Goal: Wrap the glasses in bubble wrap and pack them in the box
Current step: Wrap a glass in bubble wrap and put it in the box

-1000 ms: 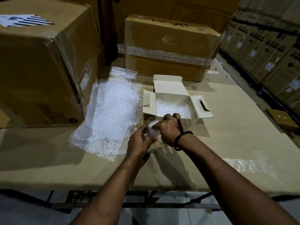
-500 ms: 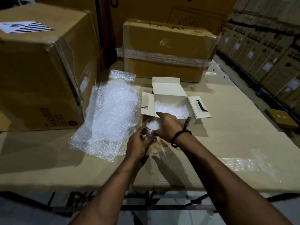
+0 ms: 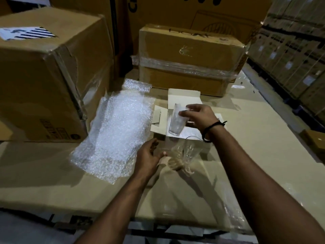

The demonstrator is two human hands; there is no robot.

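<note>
Pinched near its rim between the thumb and fingers of the right hand point(image 3: 198, 117), a clear, tapered drinking glass point(image 3: 176, 122) is being held upright, slightly tilted, with no wrap around it. Directly beneath and behind the grip, a small white cardboard box point(image 3: 182, 97) is lying open with its flaps spread and bubble wrap lining its floor. Nearer than the grip and a little lower, the left hand point(image 3: 149, 155) is being held loosely open beside two more clear glasses point(image 3: 190, 150) on the cardboard-covered table point(image 3: 255, 138); whether they are being touched cannot be told. Left of the grip, a stack of clear bubble wrap sheets point(image 3: 119, 131) is lying flat. Beyond the grip, a taped brown carton point(image 3: 190, 50) is standing.
</note>
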